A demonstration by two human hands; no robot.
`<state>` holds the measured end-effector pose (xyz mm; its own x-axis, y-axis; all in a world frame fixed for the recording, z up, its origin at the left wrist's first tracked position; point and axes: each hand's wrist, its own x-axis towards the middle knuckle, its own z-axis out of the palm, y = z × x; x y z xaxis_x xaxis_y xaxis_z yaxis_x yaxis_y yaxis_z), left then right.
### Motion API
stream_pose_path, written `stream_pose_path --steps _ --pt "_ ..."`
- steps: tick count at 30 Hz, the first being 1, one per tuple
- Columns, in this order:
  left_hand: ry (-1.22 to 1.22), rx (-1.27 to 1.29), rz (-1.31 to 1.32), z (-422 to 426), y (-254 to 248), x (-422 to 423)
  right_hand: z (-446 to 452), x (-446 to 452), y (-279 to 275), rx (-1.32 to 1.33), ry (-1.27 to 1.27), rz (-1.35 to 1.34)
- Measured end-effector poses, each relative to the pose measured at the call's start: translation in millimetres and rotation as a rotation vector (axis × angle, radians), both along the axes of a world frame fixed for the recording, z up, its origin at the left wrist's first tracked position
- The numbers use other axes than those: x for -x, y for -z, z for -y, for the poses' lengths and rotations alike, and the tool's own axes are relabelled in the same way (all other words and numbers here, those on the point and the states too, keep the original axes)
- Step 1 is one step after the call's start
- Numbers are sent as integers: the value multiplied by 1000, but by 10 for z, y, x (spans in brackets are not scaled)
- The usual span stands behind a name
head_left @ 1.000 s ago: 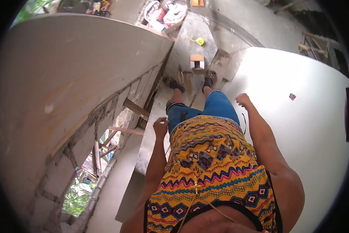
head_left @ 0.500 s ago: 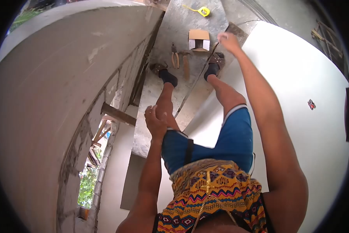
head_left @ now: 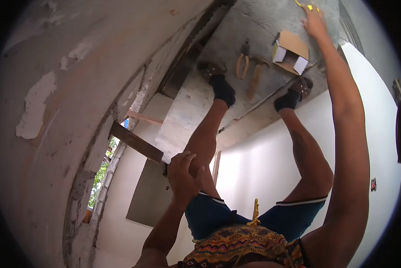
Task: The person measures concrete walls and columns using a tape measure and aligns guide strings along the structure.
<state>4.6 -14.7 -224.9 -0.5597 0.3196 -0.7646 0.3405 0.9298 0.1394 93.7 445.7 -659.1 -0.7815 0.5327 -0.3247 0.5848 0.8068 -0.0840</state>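
Note:
At the top right, my right hand (head_left: 315, 24) reaches out with its fingers on a yellow tape measure (head_left: 311, 7), partly covered by them and close to the image edge. Just below that hand is an open cardboard box (head_left: 293, 43) with white flaps. Pliers with light orange handles (head_left: 242, 62) lie between my feet, beside a hammer (head_left: 254, 80) with a wooden handle. My left hand (head_left: 182, 178) rests on my left leg near the knee, fingers extended and holding nothing.
My feet stand on a grey concrete slab (head_left: 182, 120) with an edge by the right foot. A rough wall (head_left: 75, 111) rises on the left, with a wooden piece (head_left: 138, 142) sticking out. A white wall (head_left: 263, 165) lies below the slab.
My right hand has moved up from beside the box to the tape measure. My body has bent lower with the knees wider apart, and the view has shifted. My left hand stays on the leg.

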Motion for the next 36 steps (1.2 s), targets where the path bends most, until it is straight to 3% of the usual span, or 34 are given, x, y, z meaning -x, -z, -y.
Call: stream_pose_path --steps 2,4,5,7,11,12,13,14,15,16,17,18,19,20,21,22,23,24,25,26,28,30,32,33,36 --pt "-7 -31 -25 26 35 -17 -172 -3 136 -84 -71 -73" --pt "1 -62 -43 44 76 19 -201 2 -21 63 112 82" --pt "-14 -64 -32 28 83 10 -163 9 -149 51 126 72" --pt "-14 -52 -29 -51 55 -41 -93 39 -543 148 474 16" --pt "3 10 -43 -27 93 -266 308 -535 -1020 408 702 -123" --pt "32 32 -52 -82 67 -315 559 -662 -1388 518 681 -132" --pt "54 -4 -78 -123 51 -363 850 -926 -1501 864 815 -270" --pt "74 -66 -135 -163 14 -435 1132 -929 -2113 1220 1163 -169" --pt "108 -121 -57 -183 -10 -480 1440 -978 -2626 1200 1082 -279" --pt "173 -227 0 -40 129 -647 1787 -1018 -3019 1481 1504 -309" --pt "268 -457 -203 -230 -118 -780 1963 -1101 -3365 1485 1284 -144" --pt "171 -713 -275 -393 -320 -917 2004 -1059 -3994 1535 1188 68" --pt "254 -652 -267 -333 -103 -1300 2170 -1061 -4400 1487 1162 29" --pt "-179 -790 4 -903 -991 -1210 2346 -1289 -4184 1195 408 -90" --pt "-140 -920 -74 -1047 -950 -1263 2485 -1325 -3837 1320 501 -93" --pt "-111 -1038 -140 -1175 -827 -1341 2231 -1138 -4865 915 165 -158" --pt "-109 -1097 -194 -1375 -940 -1150 2169 -992 -4891 1145 573 -305" --pt "-189 -1049 62 -1504 -1070 -981 1968 -813 -5332 1114 525 -339" --pt "-258 -985 331 -1620 -1217 -828 1753 -601 -6162 1052 577 -349" --pt "-253 -1024 314 -1798 -1615 -666 1611 -505 -6694 994 638 -355" --pt "-830 -820 679 -2146 -2694 -447 1392 -400 -6778 655 476 -500" --pt "-861 -998 801 -2333 -2388 -325 1254 -329 -7326 410 171 -820" --pt "-892 -1157 943 -2515 -2344 -329 1064 -306 -7498 541 -165 -824" --pt "-848 -1205 945 -2558 -2371 -375 1043 -310 -7490 707 -169 -706" --pt "-825 -1213 1009 -2649 -2440 -468 1079 -438 -7521 571 -217 -599"
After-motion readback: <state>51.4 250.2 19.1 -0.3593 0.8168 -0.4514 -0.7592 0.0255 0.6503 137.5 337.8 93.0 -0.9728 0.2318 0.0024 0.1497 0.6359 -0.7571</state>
